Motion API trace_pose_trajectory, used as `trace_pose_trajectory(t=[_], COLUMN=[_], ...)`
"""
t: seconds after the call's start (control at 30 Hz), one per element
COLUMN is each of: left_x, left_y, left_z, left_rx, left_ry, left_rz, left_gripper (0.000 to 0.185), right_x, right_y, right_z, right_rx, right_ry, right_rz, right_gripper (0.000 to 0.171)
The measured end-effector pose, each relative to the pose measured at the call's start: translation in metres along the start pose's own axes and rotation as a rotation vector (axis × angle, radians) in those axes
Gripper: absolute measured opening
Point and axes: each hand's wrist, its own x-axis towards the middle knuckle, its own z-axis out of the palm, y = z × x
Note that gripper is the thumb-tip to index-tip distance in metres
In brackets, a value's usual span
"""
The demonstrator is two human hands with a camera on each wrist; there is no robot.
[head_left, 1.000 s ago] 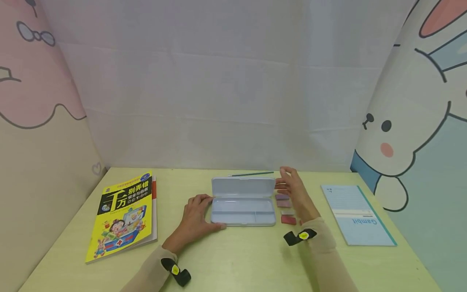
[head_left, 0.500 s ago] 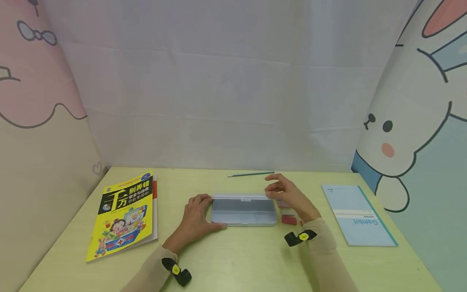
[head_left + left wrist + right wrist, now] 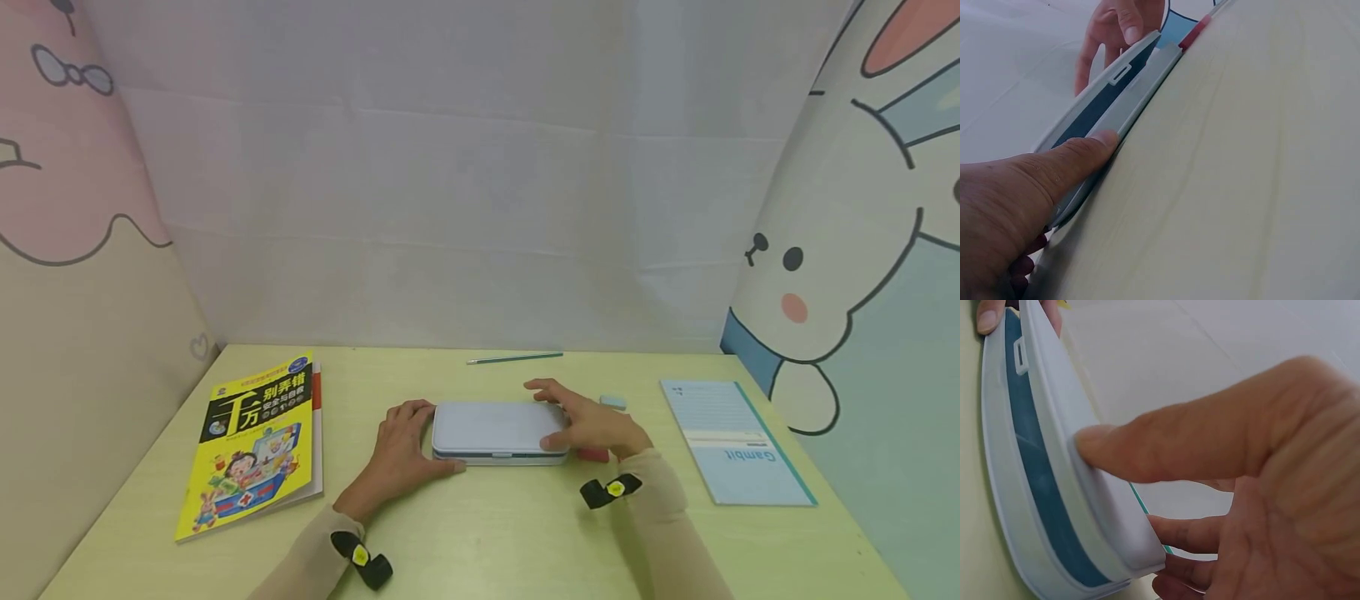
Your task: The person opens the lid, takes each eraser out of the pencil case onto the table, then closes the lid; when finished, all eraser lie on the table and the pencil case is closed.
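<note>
A pale pencil case (image 3: 487,427) lies on the table with its lid (image 3: 1063,419) lowered almost all the way. A narrow dark gap shows along the front, below the latch tab. My left hand (image 3: 405,446) grips the left end, its thumb along the front wall and its fingers behind. My right hand (image 3: 588,421) is over the right end. Its thumb (image 3: 1129,453) presses on top of the lid, while its fingers reach loosely past the back right corner, as the right wrist view shows. The inside of the case is mostly hidden.
A red block (image 3: 594,455) and a light blue block (image 3: 612,402) lie beside the right hand, which covers others. Behind the case lies a green pencil (image 3: 514,358). A yellow book (image 3: 258,442) is at left, a pale blue notebook (image 3: 738,442) at right.
The lid has swung forward and down from standing wide open to nearly closed. My right hand has moved left and toward me with it; the left hand has stayed in place.
</note>
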Motion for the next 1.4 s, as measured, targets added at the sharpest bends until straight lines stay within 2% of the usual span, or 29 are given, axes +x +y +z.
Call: trace_pose_trajectory(t=[0.37, 0.6, 0.83, 0.93, 1.07, 1.4], left_x=[0.0003, 0.0003, 0.0001, -0.001, -0.0028, -0.0007], left_y=[-0.0011, -0.0024, -0.002, -0.0009, 0.0002, 0.0008], left_z=[0.0016, 0.0017, 0.0014, 0.0004, -0.0002, -0.001], left_rx=[0.018, 0.041, -0.006, -0.027, -0.032, 0.001], left_ry=[0.001, -0.015, -0.004, 0.013, 0.038, 0.003], left_rz=[0.006, 0.009, 0.008, 0.023, 0.051, 0.014], left_gripper=[0.101, 0.102, 0.074, 0.068, 0.068, 0.07], right_x=[0.002, 0.0012, 0.0006, 0.0005, 0.0013, -0.0002], right_y=[0.0004, -0.0017, -0.0015, -0.0014, -0.0009, 0.0005], right_z=[0.0052, 0.0056, 0.0053, 0.0052, 0.0049, 0.0046], right_rx=[-0.122, -0.113, -0.121, -0.118, -0.125, -0.141], right_ry=[0.004, 0.002, 0.016, 0.016, 0.006, 0.001], right_rz=[-0.019, 0.007, 0.026, 0.034, 0.021, 0.005], right_gripper=[0.091, 0.09, 0.09, 0.09, 0.09, 0.088])
